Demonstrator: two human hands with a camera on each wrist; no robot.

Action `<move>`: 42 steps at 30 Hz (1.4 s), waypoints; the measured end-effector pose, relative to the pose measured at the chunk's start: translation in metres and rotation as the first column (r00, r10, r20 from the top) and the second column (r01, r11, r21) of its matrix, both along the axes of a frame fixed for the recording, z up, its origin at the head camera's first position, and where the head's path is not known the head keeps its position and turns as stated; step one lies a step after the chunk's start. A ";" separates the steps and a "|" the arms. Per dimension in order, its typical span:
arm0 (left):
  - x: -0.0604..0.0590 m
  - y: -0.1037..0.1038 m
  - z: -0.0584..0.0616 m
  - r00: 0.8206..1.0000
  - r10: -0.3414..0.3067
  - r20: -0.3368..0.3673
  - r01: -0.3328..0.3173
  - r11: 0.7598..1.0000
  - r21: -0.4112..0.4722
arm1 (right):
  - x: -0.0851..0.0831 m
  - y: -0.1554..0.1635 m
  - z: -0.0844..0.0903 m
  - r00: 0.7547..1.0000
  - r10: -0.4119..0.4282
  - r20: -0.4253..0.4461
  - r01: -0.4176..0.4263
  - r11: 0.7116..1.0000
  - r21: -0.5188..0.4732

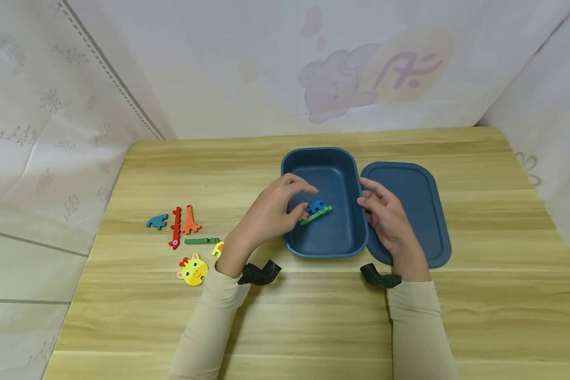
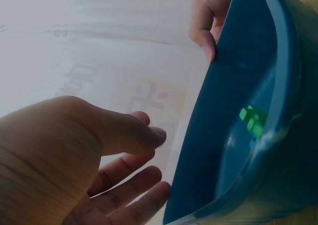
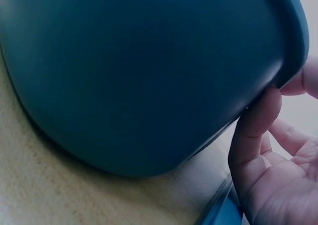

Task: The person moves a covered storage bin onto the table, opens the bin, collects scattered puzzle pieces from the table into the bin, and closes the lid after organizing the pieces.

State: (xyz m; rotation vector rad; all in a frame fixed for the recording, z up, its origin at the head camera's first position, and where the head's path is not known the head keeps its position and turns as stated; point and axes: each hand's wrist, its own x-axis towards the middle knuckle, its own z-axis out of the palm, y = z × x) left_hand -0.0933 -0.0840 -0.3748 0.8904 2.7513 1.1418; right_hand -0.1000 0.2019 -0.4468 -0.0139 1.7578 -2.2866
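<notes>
A deep blue plastic box (image 1: 339,227) stands on the table. Inside it lie a blue puzzle piece (image 1: 315,206), a green piece (image 1: 319,214) and a reddish piece (image 1: 305,215), partly hidden by my left thumb. My left hand (image 1: 271,211) hovers over the box's left side, thumb and fingers apart. In the left wrist view nothing sits between those fingers, and a green piece (image 2: 254,120) shows in the box. My right hand (image 1: 387,219) rests against the box's right wall, with the thumb (image 3: 266,108) touching it below the rim.
A flat blue lid (image 1: 415,211) lies right of the box, partly under my right hand. To the left are blue (image 1: 158,221), red (image 1: 176,228), orange (image 1: 190,221) and green (image 1: 200,241) pieces, a yellow animal face (image 1: 193,270) and a yellow piece (image 1: 217,249) partly behind my left wrist.
</notes>
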 end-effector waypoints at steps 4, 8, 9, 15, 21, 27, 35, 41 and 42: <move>0.000 -0.002 0.000 1.000 0.008 0.015 -0.008 1.000 -0.004 | 0.000 0.000 0.000 1.000 0.004 -0.004 -0.004 1.000 -0.001; -0.001 -0.003 0.001 1.000 0.016 0.007 -0.016 1.000 -0.015 | -0.001 0.000 -0.001 1.000 0.003 -0.007 -0.003 1.000 -0.002; -0.001 -0.003 0.001 1.000 0.017 0.009 -0.017 1.000 -0.016 | -0.001 0.000 -0.001 1.000 0.003 -0.008 -0.003 1.000 -0.002; -0.001 -0.007 0.004 0.999 0.030 0.023 -0.029 0.999 -0.016 | 0.000 0.001 -0.001 1.000 -0.009 -0.011 0.009 1.000 -0.008; -0.002 -0.014 0.005 0.999 0.040 0.036 -0.040 0.999 -0.008 | 0.000 -0.001 0.000 1.000 -0.010 -0.007 0.010 1.000 -0.020; -0.001 -0.019 0.006 0.998 0.047 0.036 -0.047 0.999 -0.007 | 0.002 0.000 0.000 1.000 0.002 -0.014 -0.003 1.000 -0.029; 0.000 -0.024 0.007 0.995 0.081 0.050 -0.079 0.996 -0.036 | 0.003 0.002 0.001 1.000 0.020 -0.023 -0.021 0.999 -0.044; 0.001 -0.028 0.008 0.994 0.090 0.070 -0.086 0.995 -0.049 | 0.003 0.003 0.000 0.999 0.021 -0.029 -0.024 0.997 -0.073; 0.001 -0.029 0.009 0.993 0.094 0.073 -0.090 0.995 -0.051 | 0.003 0.002 0.000 0.999 0.022 -0.031 -0.024 0.997 -0.074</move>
